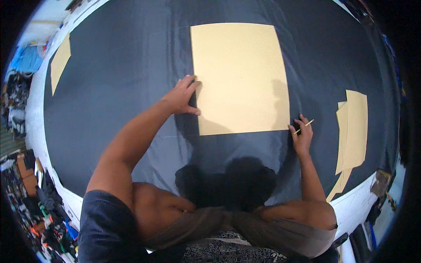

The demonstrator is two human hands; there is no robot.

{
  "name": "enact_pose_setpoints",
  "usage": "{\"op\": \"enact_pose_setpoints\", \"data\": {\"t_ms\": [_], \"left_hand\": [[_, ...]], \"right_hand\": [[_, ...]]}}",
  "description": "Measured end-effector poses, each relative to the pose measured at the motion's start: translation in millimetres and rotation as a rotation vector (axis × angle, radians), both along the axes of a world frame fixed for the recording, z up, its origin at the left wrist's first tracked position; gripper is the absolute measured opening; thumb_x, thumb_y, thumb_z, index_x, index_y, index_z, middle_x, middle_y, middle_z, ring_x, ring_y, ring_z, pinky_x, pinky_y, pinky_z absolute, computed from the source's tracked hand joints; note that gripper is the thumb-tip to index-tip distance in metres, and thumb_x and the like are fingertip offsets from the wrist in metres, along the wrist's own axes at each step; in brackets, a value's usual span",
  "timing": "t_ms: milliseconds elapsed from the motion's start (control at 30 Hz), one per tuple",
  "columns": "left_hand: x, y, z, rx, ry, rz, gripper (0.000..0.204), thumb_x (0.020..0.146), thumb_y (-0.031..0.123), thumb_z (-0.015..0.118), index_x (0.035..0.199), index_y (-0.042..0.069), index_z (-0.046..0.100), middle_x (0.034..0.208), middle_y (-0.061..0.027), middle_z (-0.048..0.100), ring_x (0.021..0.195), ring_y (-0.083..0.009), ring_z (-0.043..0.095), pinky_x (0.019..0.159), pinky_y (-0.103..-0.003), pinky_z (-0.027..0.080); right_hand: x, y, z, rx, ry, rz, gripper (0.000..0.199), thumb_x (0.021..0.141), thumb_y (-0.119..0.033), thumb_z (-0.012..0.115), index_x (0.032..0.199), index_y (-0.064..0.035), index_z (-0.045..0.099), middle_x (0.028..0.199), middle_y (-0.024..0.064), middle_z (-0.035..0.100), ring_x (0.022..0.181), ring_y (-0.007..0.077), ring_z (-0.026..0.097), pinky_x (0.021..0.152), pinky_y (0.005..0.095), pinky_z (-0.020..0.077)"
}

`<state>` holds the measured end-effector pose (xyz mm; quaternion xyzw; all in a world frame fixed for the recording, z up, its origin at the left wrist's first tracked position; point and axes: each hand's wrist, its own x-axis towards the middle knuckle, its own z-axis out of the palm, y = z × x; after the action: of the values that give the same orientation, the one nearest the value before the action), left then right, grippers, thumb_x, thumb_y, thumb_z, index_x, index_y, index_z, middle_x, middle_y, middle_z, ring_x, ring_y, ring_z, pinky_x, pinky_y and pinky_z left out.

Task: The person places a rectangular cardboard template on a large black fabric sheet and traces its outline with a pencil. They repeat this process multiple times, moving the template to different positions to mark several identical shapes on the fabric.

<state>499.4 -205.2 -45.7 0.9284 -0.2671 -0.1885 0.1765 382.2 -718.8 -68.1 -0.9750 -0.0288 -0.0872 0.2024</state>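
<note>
A large, nearly rectangular tan card sheet (241,79) lies flat on smooth black material (109,70). My left hand (182,95) is at the sheet's left edge, fingers spread, with thumb and fingertips touching the border. Close to the lower right corner, my right hand (302,136) holds a slim, pale pencil (303,126) slanting across its fingers. The fingertips of that hand are beside the sheet's edge; whether they press on it I cannot tell. Faint thin lines run on the black material to the left of the sheet's top and bottom corners.
Several narrower tan card pieces (356,127) overlap at the right side of the table. Another tan piece (61,63) lies at the far left. White table edge (35,118) shows around the black material. Cluttered, mixed items (41,219) fill the floor at lower left.
</note>
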Motion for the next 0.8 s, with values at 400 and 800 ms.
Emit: {"op": "enact_pose_setpoints", "data": {"t_ms": [400,800], "left_hand": [[-2.1,-0.9,1.4,0.037,0.003,-0.001,0.115,0.068,0.059,0.087,0.152,0.002,0.034,0.158,-0.025,0.028,0.15,-0.0465,0.024,0.123,-0.057,0.026],[-2.1,1.4,-1.8,0.056,0.033,-0.001,0.118,0.068,0.058,0.087,0.155,0.001,0.03,0.16,-0.0252,0.026,0.152,-0.0465,0.021,0.124,-0.056,0.023]], "right_hand": [[-0.9,-1.3,-0.8,-0.017,0.09,-0.047,0.036,0.086,-0.026,0.08,0.115,-0.0069,0.069,0.144,0.0142,0.059,0.137,0.0388,0.05,0.114,0.0511,0.0365],[-1.4,-0.6,0.6,0.016,0.114,-0.038,0.037,0.086,-0.025,0.081,0.115,-0.0059,0.068,0.144,0.0153,0.059,0.137,0.0383,0.049,0.114,0.0502,0.0357]]}}
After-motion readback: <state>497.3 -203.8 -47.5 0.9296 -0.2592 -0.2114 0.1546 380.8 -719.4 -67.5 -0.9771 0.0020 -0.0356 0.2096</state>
